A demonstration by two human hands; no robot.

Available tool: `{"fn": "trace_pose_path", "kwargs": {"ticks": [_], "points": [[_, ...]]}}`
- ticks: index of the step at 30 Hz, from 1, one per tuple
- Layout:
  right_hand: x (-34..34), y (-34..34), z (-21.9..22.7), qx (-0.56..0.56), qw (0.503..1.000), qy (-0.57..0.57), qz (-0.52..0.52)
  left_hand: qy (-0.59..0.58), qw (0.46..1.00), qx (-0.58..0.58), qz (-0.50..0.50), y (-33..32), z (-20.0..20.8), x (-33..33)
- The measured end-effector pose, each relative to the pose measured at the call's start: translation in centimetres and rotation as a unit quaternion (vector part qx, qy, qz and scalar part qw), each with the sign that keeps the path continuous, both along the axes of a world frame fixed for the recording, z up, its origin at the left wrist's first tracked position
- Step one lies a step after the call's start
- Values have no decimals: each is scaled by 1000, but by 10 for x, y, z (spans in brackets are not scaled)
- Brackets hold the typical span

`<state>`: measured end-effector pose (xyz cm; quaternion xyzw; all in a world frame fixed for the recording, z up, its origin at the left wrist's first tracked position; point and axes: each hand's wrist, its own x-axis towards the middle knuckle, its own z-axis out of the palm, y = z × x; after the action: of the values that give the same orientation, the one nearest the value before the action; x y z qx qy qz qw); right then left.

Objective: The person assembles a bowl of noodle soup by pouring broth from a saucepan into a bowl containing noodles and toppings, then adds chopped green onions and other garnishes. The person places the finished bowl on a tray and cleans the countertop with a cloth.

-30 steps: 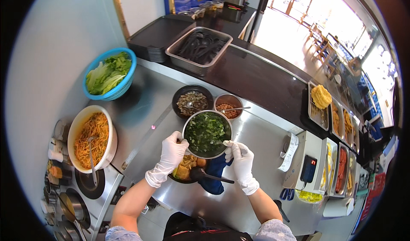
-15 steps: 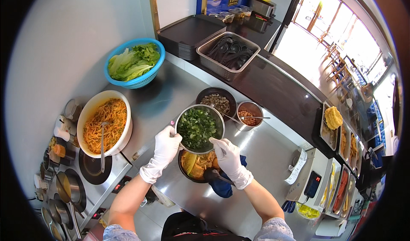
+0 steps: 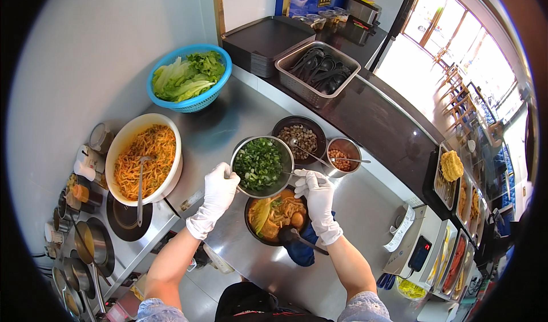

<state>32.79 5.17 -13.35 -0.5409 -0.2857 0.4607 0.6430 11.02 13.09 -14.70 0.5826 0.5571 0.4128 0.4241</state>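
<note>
- in the head view, my left hand [image 3: 220, 188] wears a white glove and is closed on the left edge of a steel bowl [image 3: 276, 184], fingers curled in.
- my right hand [image 3: 314, 192], gloved the same, is pinched nearly closed on a thin metal handle [image 3: 293, 174] at the bowl's right edge; i can't tell what shape its other end has.
- the steel bowl is full of chopped greens [image 3: 257, 163] and hangs tilted slightly toward me, just beyond a black bowl [image 3: 248, 214] and partly above its far rim.
- that black bowl stands on the steel worktop [image 3: 359, 219] with noodles [image 3: 281, 210], a yellowish leaf and round brown pieces in it.
- a black ladle [image 3: 288, 234] lies across its near right rim, handle out to the right over a dark blue cloth [image 3: 301, 255].
- farther off sit a dark dish [image 3: 299, 120] of small brown bits and, just beside it, a metal pot [image 3: 353, 147] of reddish beans, each with a spoon.
- to my left are a white tub [image 3: 176, 176] of orange shreds with a metal ladle [image 3: 140, 196] in it, and a blue basket [image 3: 205, 101] of lettuce.
</note>
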Motion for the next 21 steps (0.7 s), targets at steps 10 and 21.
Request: {"fn": "trace_pose_path", "kwargs": {"ticks": [10,21], "points": [[1,0,11,6,1000,-21,0,11,1000,-10,23,13,-12,-3],[13,-90,-6,65,973,-220,10,1,999,-15,48,24,-26,-10]]}}
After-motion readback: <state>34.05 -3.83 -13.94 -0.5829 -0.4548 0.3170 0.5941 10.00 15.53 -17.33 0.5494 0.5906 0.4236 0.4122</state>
